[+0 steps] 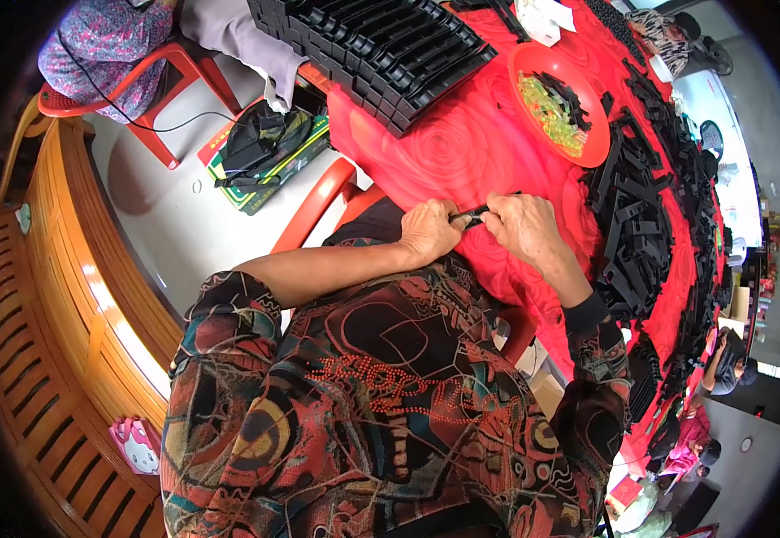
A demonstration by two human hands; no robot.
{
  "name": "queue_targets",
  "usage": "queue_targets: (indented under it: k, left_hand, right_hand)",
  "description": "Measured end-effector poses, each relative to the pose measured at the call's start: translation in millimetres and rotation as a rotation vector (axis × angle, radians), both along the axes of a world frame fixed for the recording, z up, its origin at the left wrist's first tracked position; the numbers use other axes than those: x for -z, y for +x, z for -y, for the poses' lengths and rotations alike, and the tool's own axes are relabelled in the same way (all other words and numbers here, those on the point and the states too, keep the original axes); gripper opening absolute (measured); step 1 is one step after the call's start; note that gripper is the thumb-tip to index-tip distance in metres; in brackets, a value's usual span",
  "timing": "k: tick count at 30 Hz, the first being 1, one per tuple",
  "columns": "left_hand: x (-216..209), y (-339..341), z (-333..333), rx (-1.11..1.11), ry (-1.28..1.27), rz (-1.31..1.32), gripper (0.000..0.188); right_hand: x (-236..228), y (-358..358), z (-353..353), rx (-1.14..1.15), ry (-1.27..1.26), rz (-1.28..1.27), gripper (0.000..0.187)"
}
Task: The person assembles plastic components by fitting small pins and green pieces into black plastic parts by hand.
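Both of my hands meet over the near edge of a table with a red rose-patterned cloth (435, 148). A slim black plastic piece (472, 213) runs between them. My left hand (430, 231) pinches its left end, and my right hand (524, 229) grips the other end, fingers curled over it. Most of the piece is hidden by my fingers. Beyond my right hand stands an orange-red bowl (598, 143) holding small yellow-green clear parts (547, 117) and some black strips. To the right lies a large heap of black plastic strips (637, 242).
Black ribbed trays (381, 54) are stacked at the table's far left. A red plastic chair (318, 202) touches the table's left side. On the floor, a black bag (269, 134) sits on a green box. A wooden bench (76, 314) lines the left. Other people are farther off at right.
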State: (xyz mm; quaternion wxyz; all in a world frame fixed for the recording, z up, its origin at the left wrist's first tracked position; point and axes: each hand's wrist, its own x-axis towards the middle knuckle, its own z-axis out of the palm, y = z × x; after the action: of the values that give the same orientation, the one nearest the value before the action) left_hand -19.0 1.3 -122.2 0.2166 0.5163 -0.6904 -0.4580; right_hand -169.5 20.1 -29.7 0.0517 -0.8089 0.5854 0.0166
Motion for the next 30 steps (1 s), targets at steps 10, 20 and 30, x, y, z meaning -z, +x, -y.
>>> queue_targets:
  k: [10,20,30]
  left_hand:
    - [0,-2,-3,-0.005,-0.042,-0.008,0.028]
    - [5,-5,-4,-0.023,-0.070,-0.007,0.028]
    - [2,-5,1,-0.044,0.029,-0.008,0.028]
  right_hand:
    - [2,6,-12,0.005,-0.097,-0.050,0.015]
    - [8,10,-11,-0.006,-0.124,-0.068,0.012]
    - [9,13,1,0.076,0.025,-0.111,0.015]
